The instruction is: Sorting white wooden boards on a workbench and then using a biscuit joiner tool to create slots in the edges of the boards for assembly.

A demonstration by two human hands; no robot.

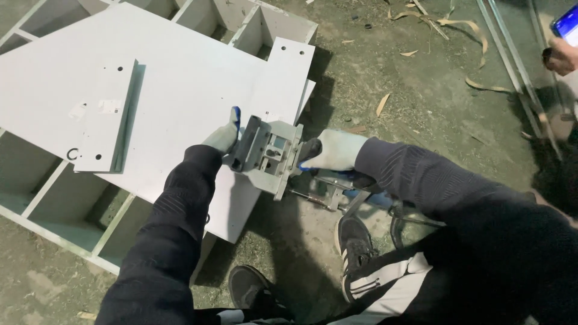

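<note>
Both my hands wear grey-white gloves with blue tips. My left hand (224,135) grips the dark handle on the left side of a grey metal tool (271,155) that rests at the edge of a large white panel (180,72). My right hand (334,150) holds the tool's right end, where a blue-handled part and metal rods (328,195) stick out over the ground. The tool's underside is hidden.
A smaller white board (105,117) with drilled holes lies on the panel. White shelf frames (72,210) sit beneath. My shoes (355,244) stand on dirt ground strewn with wood shavings (469,27). Another person's hand (560,57) holds a phone at top right, near metal rails (512,60).
</note>
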